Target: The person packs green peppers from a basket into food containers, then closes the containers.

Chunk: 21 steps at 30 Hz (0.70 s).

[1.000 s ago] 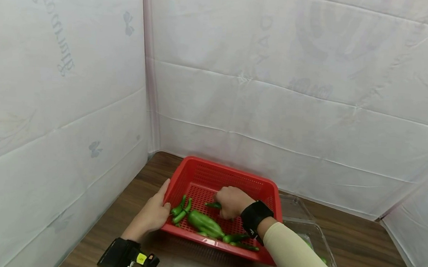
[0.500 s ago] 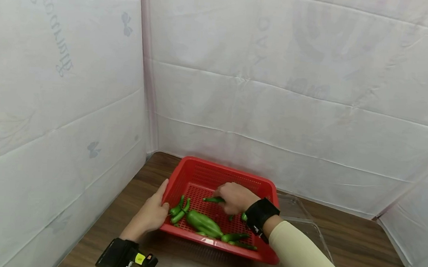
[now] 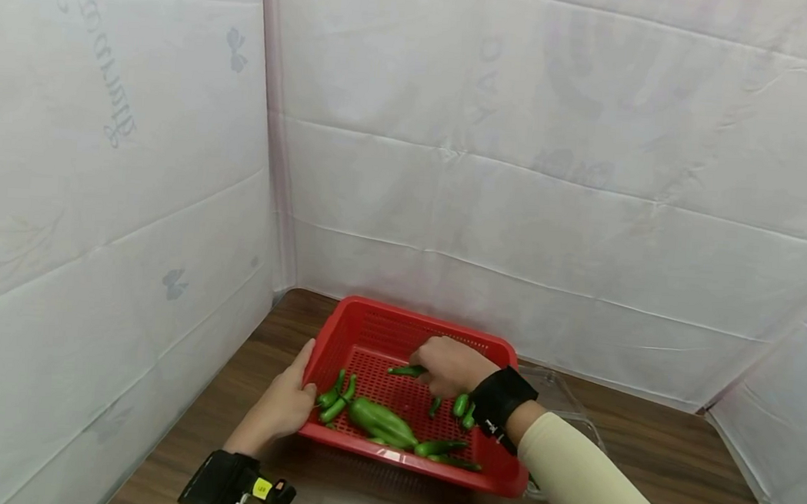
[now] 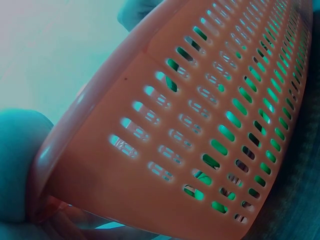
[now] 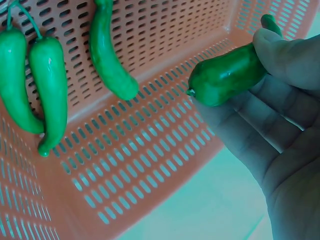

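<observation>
A red perforated plastic basket [image 3: 434,325] stands on the table. At its left end my left hand [image 3: 281,405] grips the rim; the left wrist view shows the slotted basket wall [image 4: 150,125] close up. Over the basket's inside, my right hand [image 3: 453,365] pinches a green chili pepper [image 5: 227,75] between thumb and fingers. Below it lie several other green chilies, among them a curved chili [image 5: 107,55] and a pair joined at the stems. A large light-green pepper [image 3: 382,423] lies along the near side, with smaller chilies [image 3: 336,399] at the left corner.
Right of the basket, a clear plastic container [image 3: 553,388] sits partly behind the right forearm. The brown wood-look table [image 3: 682,454] is enclosed by pale printed sheets [image 3: 550,238] at the back and sides.
My right hand has risen and shifted slightly right with the chili, uncovering more chilies beneath it. The right forearm now covers more of the clear container. My left hand stays at the rim.
</observation>
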Tool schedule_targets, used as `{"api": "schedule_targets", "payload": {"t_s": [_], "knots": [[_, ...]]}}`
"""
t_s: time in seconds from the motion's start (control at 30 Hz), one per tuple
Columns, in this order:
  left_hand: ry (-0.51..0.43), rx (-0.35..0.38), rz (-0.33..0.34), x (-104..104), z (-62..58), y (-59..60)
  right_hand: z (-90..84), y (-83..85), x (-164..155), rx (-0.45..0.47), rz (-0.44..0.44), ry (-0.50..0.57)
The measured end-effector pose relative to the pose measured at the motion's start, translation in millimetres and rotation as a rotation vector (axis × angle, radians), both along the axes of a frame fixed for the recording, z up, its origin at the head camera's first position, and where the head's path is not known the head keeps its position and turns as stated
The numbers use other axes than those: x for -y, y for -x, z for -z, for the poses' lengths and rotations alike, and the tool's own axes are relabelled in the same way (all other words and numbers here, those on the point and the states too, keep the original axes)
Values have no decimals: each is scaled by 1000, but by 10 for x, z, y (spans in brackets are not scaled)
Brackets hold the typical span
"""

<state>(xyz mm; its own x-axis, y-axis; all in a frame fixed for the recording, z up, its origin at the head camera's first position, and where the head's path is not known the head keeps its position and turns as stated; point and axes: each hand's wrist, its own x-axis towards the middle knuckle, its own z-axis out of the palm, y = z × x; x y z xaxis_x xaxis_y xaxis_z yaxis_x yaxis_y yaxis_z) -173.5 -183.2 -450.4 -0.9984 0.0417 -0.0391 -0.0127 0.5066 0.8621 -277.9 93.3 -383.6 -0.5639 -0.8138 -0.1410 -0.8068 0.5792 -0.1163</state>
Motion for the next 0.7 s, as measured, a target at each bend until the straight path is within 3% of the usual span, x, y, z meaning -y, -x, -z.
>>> {"api": "schedule_targets", "payload": {"t_s": [0.33,0.7], "knots": [[13,0,3,15,-8,30,-186,9,-129,23,-14,17],[25,-1,8,37,-7,65,-312,17,-310,-33,-6,20]]}}
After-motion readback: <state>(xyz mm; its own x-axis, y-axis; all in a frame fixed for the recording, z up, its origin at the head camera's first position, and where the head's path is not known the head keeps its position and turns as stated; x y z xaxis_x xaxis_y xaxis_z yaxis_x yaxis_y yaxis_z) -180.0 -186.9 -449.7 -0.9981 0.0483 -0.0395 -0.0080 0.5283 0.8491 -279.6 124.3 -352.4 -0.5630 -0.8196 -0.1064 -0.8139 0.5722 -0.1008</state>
